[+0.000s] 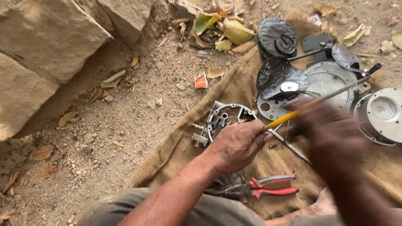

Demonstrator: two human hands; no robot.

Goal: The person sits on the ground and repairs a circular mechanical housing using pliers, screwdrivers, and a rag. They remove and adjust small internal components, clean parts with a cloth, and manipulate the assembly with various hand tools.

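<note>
A person seated on sandy ground works over a burlap sack (251, 88) spread with dismantled metal parts. The left hand (236, 144) is curled closed over the near edge of a round metal housing (228, 117) that lies on the sack's left half, its gears and small fittings showing just beyond the knuckles. The right hand (331, 134), blurred by motion, sits over the sack to the right of the housing; it appears closed around a long screwdriver (318, 102) with a yellow handle, though the blur hides the exact grip. The tool's yellow end points toward the left hand, nearly touching its fingers, while the shaft runs up and to the right across the sack. Red-handled pliers (268, 187) lie on the sack's near edge, below the left wrist. On the sack's far half rest a dark perforated cover (276, 77), a flat silver disc (331, 79) and, at the right edge, a silver drum-shaped part (383, 113). Off the sack to the left stand large pale stone blocks (50, 42), with dry leaves (226, 29) scattered beyond its far corner.
</note>
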